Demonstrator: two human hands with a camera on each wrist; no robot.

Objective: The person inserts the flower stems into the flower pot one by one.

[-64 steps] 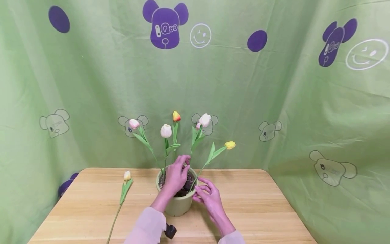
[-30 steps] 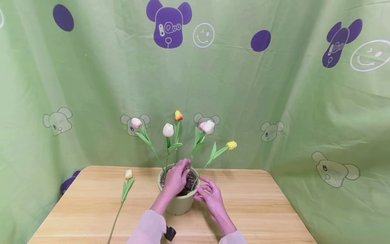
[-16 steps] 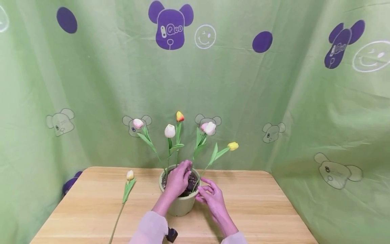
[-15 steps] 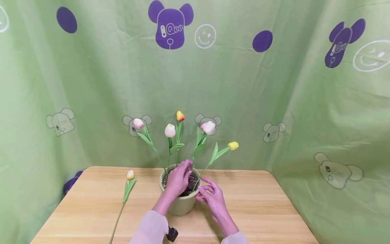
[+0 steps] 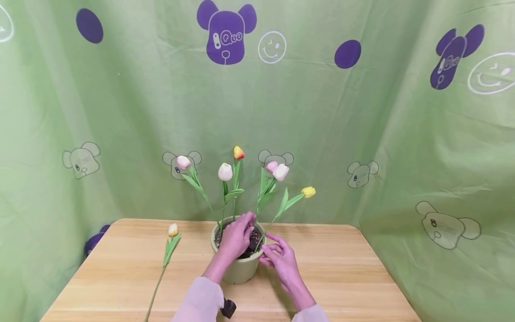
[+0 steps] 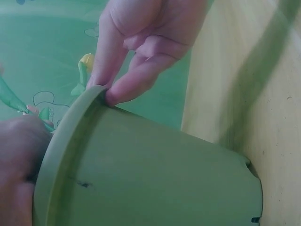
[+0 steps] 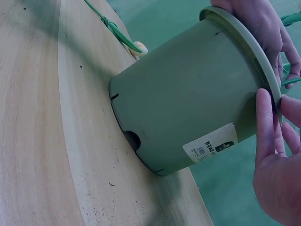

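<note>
A green plastic pot (image 5: 240, 272) of dark soil stands on the wooden table, holding several artificial tulips. My left hand (image 5: 235, 237) reaches over the soil, its fingertips pinching the stem of the white tulip (image 5: 280, 172) at the right rear. Beside that bloom is a pink tulip (image 5: 272, 166). At the pot's right side, my right hand (image 5: 283, 264) grips the rim between thumb and fingers, as the right wrist view shows. Close to that hand leans a yellow tulip (image 5: 308, 192). Lower stem ends behind my left hand are hidden.
A cream-yellow tulip (image 5: 173, 230) lies on the table (image 5: 120, 268) left of the pot. Also in the pot are a pale pink tulip (image 5: 183, 162), a white tulip (image 5: 225, 171) and a red-yellow tulip (image 5: 239, 152). A green printed curtain (image 5: 306, 112) surrounds the table.
The white tulip at the right rear has tipped rightward and lower, exposing more of the pink bloom beside it. Both hands keep their places at the pot; the head view has shifted slightly.
</note>
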